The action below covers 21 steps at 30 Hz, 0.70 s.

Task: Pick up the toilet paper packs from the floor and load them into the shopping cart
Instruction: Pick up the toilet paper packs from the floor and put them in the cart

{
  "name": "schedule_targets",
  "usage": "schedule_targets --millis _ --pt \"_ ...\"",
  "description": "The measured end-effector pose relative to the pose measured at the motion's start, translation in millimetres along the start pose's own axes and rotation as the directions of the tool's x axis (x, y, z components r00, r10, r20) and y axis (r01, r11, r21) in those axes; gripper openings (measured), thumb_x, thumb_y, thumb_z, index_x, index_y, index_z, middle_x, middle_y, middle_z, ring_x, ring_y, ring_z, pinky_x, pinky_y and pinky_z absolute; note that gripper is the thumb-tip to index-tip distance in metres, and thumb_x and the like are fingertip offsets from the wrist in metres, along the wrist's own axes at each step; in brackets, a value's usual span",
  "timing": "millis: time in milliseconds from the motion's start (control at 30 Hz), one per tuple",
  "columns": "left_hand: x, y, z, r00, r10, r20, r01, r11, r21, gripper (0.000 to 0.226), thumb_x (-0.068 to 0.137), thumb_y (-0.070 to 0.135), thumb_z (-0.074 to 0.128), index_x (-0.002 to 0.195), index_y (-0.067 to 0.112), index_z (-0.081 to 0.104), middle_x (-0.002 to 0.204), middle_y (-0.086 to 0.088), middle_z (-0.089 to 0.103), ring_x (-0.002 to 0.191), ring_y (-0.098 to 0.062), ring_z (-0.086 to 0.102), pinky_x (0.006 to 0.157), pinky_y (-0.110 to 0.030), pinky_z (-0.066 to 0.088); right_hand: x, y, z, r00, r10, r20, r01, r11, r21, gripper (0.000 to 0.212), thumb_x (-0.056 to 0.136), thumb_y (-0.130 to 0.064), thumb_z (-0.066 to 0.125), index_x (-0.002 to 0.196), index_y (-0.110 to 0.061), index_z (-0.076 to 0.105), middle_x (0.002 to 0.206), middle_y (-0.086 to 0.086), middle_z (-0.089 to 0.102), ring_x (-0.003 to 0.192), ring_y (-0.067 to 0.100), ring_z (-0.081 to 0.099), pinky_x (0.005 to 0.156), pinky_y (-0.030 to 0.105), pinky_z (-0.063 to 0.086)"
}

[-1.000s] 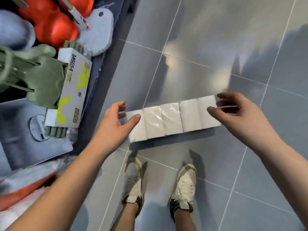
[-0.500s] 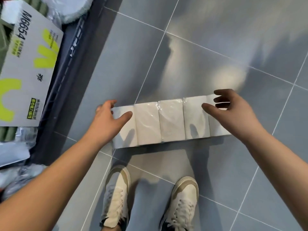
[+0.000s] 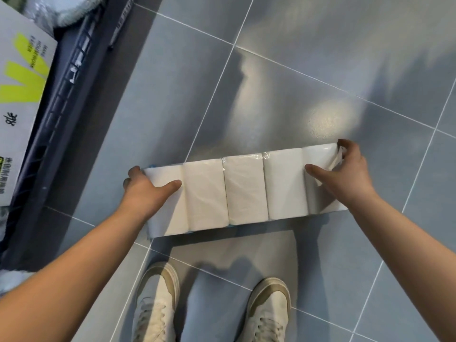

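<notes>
A long white toilet paper pack (image 3: 243,191), several rolls wrapped in clear plastic, lies crosswise over the grey tiled floor in front of my feet. My left hand (image 3: 145,191) grips its left end, thumb on top and fingers curled round the end. At the right end my right hand (image 3: 345,174) grips the same way, thumb on top, fingers wrapped over the far corner. The dark shopping cart (image 3: 71,95) stands at the left edge of the view, beside the pack's left end.
Inside the cart lies a white box with lime-green print (image 3: 19,99) and a grey fluffy item (image 3: 74,11). My two white shoes (image 3: 158,302) (image 3: 267,309) stand just below the pack. Grey tiles stretch to the right and beyond.
Both hands have closed tighter on the ends of the pack. The view has dropped closer to the floor, so the pack looks larger and the cart has slid further left.
</notes>
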State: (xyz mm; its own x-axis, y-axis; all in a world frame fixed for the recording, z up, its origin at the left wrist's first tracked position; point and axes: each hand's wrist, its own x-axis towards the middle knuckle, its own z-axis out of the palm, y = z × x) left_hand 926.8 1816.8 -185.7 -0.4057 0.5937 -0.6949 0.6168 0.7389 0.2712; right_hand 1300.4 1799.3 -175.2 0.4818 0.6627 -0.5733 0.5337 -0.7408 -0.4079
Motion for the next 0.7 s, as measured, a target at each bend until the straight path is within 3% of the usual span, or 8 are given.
schedule_targets --millis 100,300,400,567,700 --pt "8.6 -9.4 6.9 0.999 -0.034 -0.007 0.034 0.999 -0.023 0.094 0.074 0.048 0.082 0.144 0.005 0.036 0.142 -0.020 0.046 0.125 -0.039 0.051 0.103 -0.048 0.045 7.7 11.3 9.2 0.997 0.068 0.031 -0.069 0.997 0.039 0.110 0.071 -0.045 0.087 0.156 -0.016 0.022 0.155 0.010 0.039 0.143 0.030 0.041 0.116 0.045 0.036" --pt "9.8 -10.2 6.9 0.996 0.053 -0.076 -0.052 0.998 0.020 0.089 0.059 0.061 0.085 0.128 0.014 0.056 0.125 -0.014 0.059 0.111 -0.034 0.060 0.095 -0.051 0.052 6.0 24.4 18.7 0.994 0.110 0.025 -0.113 0.986 0.123 0.103 0.058 -0.056 0.089 0.140 -0.013 0.044 0.137 0.007 0.055 0.123 0.028 0.059 0.103 0.049 0.050" --pt "12.0 -6.3 6.1 0.994 0.065 -0.090 -0.064 0.998 0.019 0.090 0.055 0.062 0.085 0.126 0.015 0.058 0.124 -0.013 0.059 0.107 -0.033 0.062 0.094 -0.051 0.053 2.6 24.5 20.0 0.997 0.081 -0.009 -0.079 0.990 0.118 0.109 0.049 -0.063 0.083 0.138 -0.014 0.045 0.136 0.008 0.055 0.123 0.030 0.058 0.102 0.051 0.051" --pt "29.9 16.3 -0.5 0.984 0.134 -0.114 -0.141 0.989 -0.055 0.094 0.040 0.072 0.079 0.117 0.021 0.064 0.119 -0.007 0.064 0.096 -0.027 0.068 0.089 -0.048 0.057 16.4 17.0 11.9 0.997 0.015 -0.071 -0.002 0.984 0.178 0.103 0.053 -0.053 0.087 0.139 -0.015 0.045 0.136 0.008 0.053 0.125 0.027 0.055 0.105 0.049 0.049" --pt "39.3 48.3 -6.8 0.958 0.222 -0.185 -0.248 0.960 -0.133 0.090 0.044 0.067 0.084 0.118 0.021 0.064 0.118 -0.004 0.066 0.096 -0.021 0.070 0.088 -0.044 0.059 35.7 1.6 -0.5 0.988 -0.037 -0.150 0.076 0.962 0.262 0.103 0.054 -0.051 0.087 0.140 -0.016 0.042 0.138 0.003 0.052 0.127 0.022 0.054 0.109 0.042 0.046"
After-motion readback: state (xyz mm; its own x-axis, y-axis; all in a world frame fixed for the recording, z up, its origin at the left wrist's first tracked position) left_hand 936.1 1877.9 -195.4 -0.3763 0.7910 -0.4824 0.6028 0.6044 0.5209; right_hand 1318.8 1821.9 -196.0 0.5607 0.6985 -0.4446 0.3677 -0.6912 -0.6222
